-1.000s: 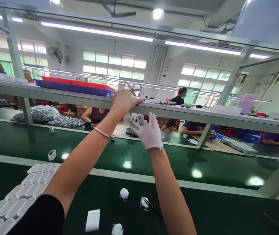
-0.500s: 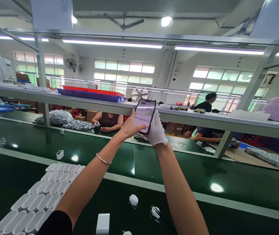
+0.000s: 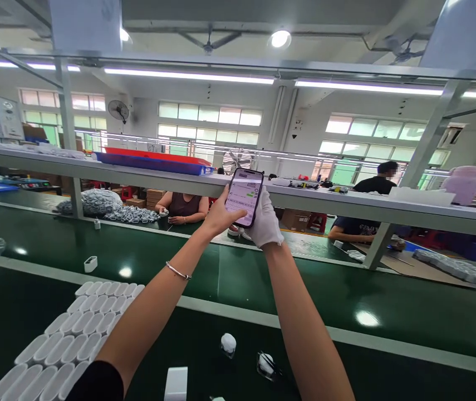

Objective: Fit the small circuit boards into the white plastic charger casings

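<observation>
A smartphone (image 3: 244, 197) with a lit chat screen and keyboard is held upright at arm's length, just in front of the shelf. My left hand (image 3: 220, 214), bare with a silver bangle at the wrist, grips its left side, the thumb lying over the lower screen. My right hand (image 3: 266, 223), in a white glove, is closed around the right side and back of the phone; its fingers behind are hidden. Below my forearms, a white rectangular piece (image 3: 176, 383) and two small round white pieces (image 3: 228, 343) lie on the dark green surface.
Rows of white oval shells (image 3: 70, 348) stand at lower left. A small white case (image 3: 91, 264) sits on the green conveyor belt (image 3: 325, 289). The shelf (image 3: 325, 201) carries red and blue trays (image 3: 154, 161). Several co-workers (image 3: 185, 206) are beyond it.
The small white cases on the belt have shifted slightly left. A person in the background has moved right. Both my hands keep hold of the phone, with the thumb still at the screen.
</observation>
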`<state>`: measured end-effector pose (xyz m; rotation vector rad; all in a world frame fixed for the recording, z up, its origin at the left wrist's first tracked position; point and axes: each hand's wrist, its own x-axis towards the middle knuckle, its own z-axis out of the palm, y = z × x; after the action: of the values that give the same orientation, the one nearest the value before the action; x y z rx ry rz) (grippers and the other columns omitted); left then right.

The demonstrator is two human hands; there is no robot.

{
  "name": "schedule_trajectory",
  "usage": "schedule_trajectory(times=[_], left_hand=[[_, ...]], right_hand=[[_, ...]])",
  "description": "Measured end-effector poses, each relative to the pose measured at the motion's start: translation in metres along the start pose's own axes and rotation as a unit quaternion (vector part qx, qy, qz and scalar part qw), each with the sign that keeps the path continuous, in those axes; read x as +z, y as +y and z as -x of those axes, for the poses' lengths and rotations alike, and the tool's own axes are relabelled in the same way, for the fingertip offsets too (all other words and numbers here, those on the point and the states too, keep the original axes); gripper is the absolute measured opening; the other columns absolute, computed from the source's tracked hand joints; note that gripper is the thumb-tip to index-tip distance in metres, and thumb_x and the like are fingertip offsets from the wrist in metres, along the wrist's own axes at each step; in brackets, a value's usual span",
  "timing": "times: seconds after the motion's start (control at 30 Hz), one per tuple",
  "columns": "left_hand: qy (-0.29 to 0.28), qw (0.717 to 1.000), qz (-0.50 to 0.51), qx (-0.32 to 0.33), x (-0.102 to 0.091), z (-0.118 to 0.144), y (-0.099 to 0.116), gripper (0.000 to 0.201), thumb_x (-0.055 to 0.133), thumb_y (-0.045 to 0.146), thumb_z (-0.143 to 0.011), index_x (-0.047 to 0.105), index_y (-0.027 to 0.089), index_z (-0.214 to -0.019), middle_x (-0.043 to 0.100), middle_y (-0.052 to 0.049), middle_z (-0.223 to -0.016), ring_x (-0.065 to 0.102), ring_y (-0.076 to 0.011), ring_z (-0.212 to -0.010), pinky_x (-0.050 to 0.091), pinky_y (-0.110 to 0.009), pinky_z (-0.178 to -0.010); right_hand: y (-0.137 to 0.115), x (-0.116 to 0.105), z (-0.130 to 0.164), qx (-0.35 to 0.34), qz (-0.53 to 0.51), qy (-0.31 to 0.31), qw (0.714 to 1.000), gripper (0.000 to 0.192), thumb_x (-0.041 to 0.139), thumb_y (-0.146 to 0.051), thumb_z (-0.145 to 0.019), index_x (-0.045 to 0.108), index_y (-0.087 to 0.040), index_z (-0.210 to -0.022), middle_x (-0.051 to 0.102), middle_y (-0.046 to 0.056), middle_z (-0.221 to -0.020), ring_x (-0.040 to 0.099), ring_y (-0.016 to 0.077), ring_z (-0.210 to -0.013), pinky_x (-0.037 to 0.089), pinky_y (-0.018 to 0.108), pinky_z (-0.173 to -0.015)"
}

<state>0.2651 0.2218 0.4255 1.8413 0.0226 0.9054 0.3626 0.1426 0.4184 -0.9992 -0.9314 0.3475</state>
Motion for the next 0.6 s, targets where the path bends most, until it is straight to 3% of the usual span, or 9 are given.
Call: schedule_trajectory(times=[0.17,0.27,0.43,0.6], left_hand=[[0.026,0.999,-0.030,-0.009,0.003,-0.001,-0.002,0.104,0.073,0.019,-0.063,0.011,0.021,-0.147,0.062,-0.009,-0.115,0.062,-0.0203,-0.076,0.051,-0.021,-0.046],[0.016,1.000,0.003,-0.011,0.002,-0.003,-0.006,0.097,0.067,0.019,-0.067,0.011,0.023,-0.147,0.060,-0.008,-0.120,0.062,-0.0194,-0.076,0.055,-0.026,-0.053],[0.028,0.998,0.057,-0.013,-0.003,-0.010,-0.014,0.069,0.044,0.019,-0.076,0.028,0.027,-0.142,0.055,-0.004,-0.130,0.061,-0.0176,-0.093,0.052,-0.036,-0.084],[0.021,0.999,0.032,0.010,-0.005,-0.012,-0.019,0.070,0.043,0.019,-0.074,0.029,0.023,-0.142,0.059,-0.004,-0.125,0.057,-0.0187,-0.107,0.046,-0.035,-0.094]], right_hand=[[0.002,0.000,0.000,-0.017,-0.041,0.026,0.999,0.057,0.041,-0.065,-0.084,0.051,-0.028,-0.125,0.067,0.003,-0.100,0.066,0.0217,-0.081,0.057,0.032,-0.056],[0.002,0.000,-0.001,-0.002,-0.043,0.013,0.999,0.060,0.038,-0.069,-0.083,0.052,-0.027,-0.124,0.067,0.004,-0.100,0.066,0.0223,-0.082,0.057,0.031,-0.055],[0.004,-0.002,-0.001,0.001,-0.054,-0.012,0.998,0.061,0.039,-0.070,-0.082,0.051,-0.028,-0.124,0.067,0.003,-0.100,0.066,0.0222,-0.082,0.056,0.031,-0.052],[0.003,-0.002,0.000,0.005,-0.064,-0.012,0.998,0.061,0.042,-0.068,-0.082,0.050,-0.026,-0.125,0.067,0.004,-0.102,0.066,0.0224,-0.084,0.056,0.030,-0.052]])
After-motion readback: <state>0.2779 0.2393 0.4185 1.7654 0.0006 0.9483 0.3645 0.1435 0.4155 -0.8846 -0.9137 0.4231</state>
